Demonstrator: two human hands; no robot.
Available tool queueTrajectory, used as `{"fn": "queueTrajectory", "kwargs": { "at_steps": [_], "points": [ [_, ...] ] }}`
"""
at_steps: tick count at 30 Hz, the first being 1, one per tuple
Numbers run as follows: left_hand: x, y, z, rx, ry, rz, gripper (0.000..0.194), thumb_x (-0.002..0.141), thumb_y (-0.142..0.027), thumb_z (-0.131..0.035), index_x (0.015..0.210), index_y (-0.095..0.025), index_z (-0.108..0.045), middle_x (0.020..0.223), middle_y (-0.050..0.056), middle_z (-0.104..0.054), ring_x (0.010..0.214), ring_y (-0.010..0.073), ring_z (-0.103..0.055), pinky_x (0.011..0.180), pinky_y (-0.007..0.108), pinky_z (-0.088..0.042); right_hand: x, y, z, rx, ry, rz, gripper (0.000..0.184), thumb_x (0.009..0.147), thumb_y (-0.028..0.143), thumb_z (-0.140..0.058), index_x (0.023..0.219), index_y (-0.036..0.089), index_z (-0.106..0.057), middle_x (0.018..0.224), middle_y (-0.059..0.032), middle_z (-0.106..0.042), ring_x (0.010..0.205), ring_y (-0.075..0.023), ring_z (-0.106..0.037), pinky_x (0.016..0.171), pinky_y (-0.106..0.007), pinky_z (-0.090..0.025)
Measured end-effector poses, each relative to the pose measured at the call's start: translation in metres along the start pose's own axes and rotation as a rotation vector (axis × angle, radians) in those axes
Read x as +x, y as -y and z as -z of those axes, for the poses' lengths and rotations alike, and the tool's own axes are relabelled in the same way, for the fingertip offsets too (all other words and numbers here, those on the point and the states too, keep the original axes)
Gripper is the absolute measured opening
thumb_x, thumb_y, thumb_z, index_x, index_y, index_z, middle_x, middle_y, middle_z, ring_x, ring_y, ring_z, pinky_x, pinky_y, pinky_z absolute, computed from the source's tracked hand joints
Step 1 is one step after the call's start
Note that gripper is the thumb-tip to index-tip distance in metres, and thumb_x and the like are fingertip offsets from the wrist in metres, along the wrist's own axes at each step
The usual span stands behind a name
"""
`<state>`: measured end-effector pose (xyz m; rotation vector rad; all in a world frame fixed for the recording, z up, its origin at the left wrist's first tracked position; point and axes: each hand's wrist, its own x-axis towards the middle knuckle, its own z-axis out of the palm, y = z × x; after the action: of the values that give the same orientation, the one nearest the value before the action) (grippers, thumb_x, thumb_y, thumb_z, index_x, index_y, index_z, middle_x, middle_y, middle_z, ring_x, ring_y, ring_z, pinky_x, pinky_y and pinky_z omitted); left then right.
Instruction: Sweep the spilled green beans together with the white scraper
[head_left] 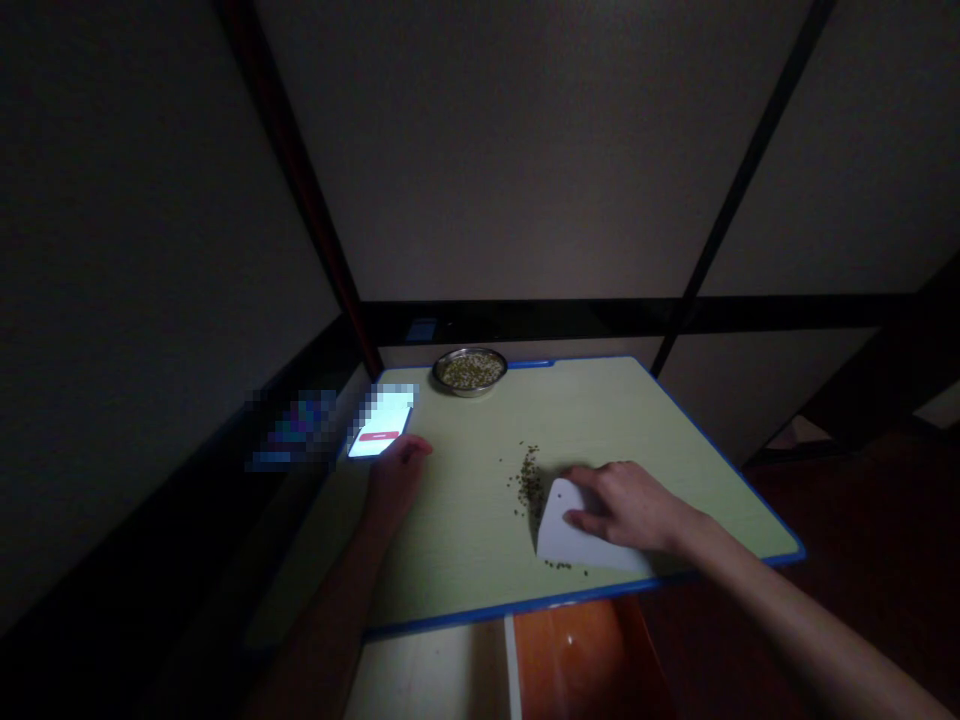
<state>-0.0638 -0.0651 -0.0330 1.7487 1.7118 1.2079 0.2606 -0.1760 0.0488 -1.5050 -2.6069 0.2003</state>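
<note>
My right hand [626,505] grips a flat white scraper [559,535] with a rounded corner, its thumb and fingers on the sheet. The scraper leans over the table near its front edge. Along its left side lies a loose strip of small dark green beans [529,482], and a few more lie in front of its lower edge. My left hand [401,465] rests at the table's left side, fingers curled in, with nothing visible in them. Right behind it lies a lit phone [382,425]. A round metal bowl [470,390] holding green and pale beans stands at the back.
The light green table [457,540] has a blue rim and stands close to pale wall panels [517,180]. Below its front edge is an orange, glossy surface [566,655] beside a pale board [435,670]. The surroundings are dark.
</note>
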Motion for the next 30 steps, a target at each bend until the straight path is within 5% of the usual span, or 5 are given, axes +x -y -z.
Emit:
{"fn": "queueTrajectory", "kwargs": {
  "at_steps": [14, 30],
  "points": [
    [0.001, 0.004, -0.001, -0.01, -0.001, -0.012, 0.018, 0.073, -0.027, -0.045, 0.075, -0.02, -0.062, 0.063, -0.002, -0.058, 0.058, 0.0149, -0.051, 0.055, 0.025, -0.038, -0.013, -0.017, 0.002, 0.066, 0.015, -0.032, 0.043, 0.081, 0.046, -0.051, 0.117, 0.025, -0.058, 0.073, -0.0047, -0.066, 0.06, -0.0197, -0.056, 0.056, -0.032, -0.027],
    [-0.001, -0.002, 0.0, -0.027, 0.002, 0.013, 0.018, 0.072, -0.028, -0.045, 0.073, -0.02, -0.061, 0.063, -0.002, -0.057, 0.058, 0.0143, -0.05, 0.056, 0.025, -0.037, -0.016, -0.007, 0.004, 0.003, 0.031, -0.019, 0.04, 0.082, 0.045, -0.048, 0.115, 0.025, -0.058, 0.071, -0.0043, -0.065, 0.06, -0.0205, -0.057, 0.056, -0.032, -0.027]
  ]
}}
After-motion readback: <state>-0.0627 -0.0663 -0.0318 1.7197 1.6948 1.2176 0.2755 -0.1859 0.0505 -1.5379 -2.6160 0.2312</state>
